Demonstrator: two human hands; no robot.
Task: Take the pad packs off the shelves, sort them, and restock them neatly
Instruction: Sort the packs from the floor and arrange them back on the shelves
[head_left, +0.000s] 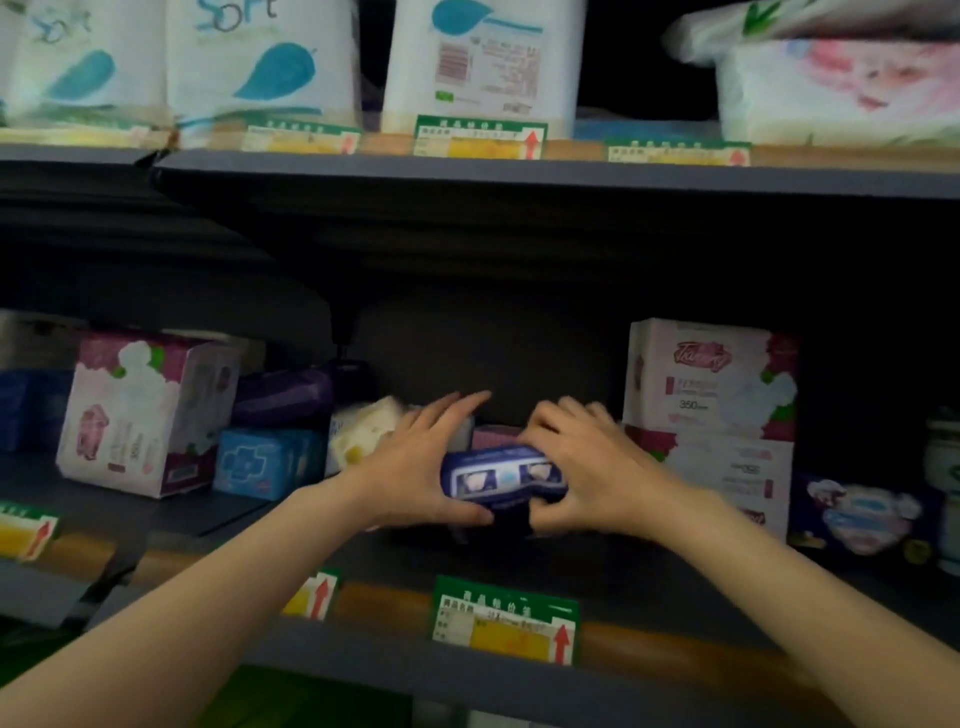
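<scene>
Both hands hold one dark blue pack (503, 477) between them on the middle shelf (649, 577): left hand (415, 467) flat-fingered against its left end, right hand (576, 470) curled over its right end. Its long axis runs left-right, printed face toward the camera. Likely mid-removal; next, draw it out level. Behind sits a pink pack (493, 435).

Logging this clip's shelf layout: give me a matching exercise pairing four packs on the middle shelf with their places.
Things:
1. Dark blue soft plastic pad pack
2. Light blue rectangular pack
3. White-and-pink box marked 350
4. Purple soft pouch

Places:
A. Stacked on another white-and-pink box, right of the hands
B. Between the left hand and right hand
C. Lying above the light blue one
D. On the shelf board, left of the hands

Pairs: 1-B, 2-D, 3-A, 4-C
</scene>
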